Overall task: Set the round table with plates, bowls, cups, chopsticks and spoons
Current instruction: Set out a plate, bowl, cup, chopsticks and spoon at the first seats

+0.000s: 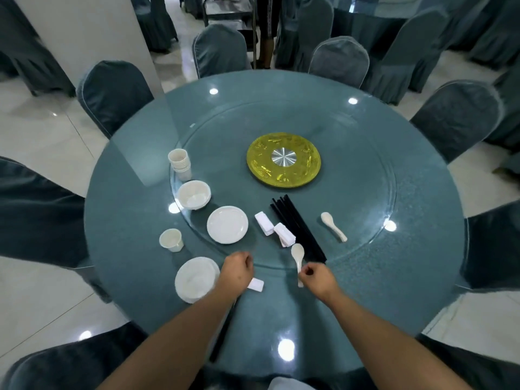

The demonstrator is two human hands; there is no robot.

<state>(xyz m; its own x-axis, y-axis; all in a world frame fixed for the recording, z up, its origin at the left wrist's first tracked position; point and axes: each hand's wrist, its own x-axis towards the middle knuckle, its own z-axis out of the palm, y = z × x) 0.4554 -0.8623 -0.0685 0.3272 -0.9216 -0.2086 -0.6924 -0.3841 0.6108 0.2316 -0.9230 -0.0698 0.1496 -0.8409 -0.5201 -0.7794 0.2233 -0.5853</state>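
Right fingers point(308, 273) pinched a white spoon point(298, 257). Left fingers point(244, 261) curled beside a bowl on a plate point(194, 280). Stacked cups point(180, 164), nested bowls point(194, 195) farther off on worktop point(365, 277).

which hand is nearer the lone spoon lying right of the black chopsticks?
Right. The right hand sits below and left of that spoon, gripping another spoon. The left hand is farther left, past the chopstick bundle.
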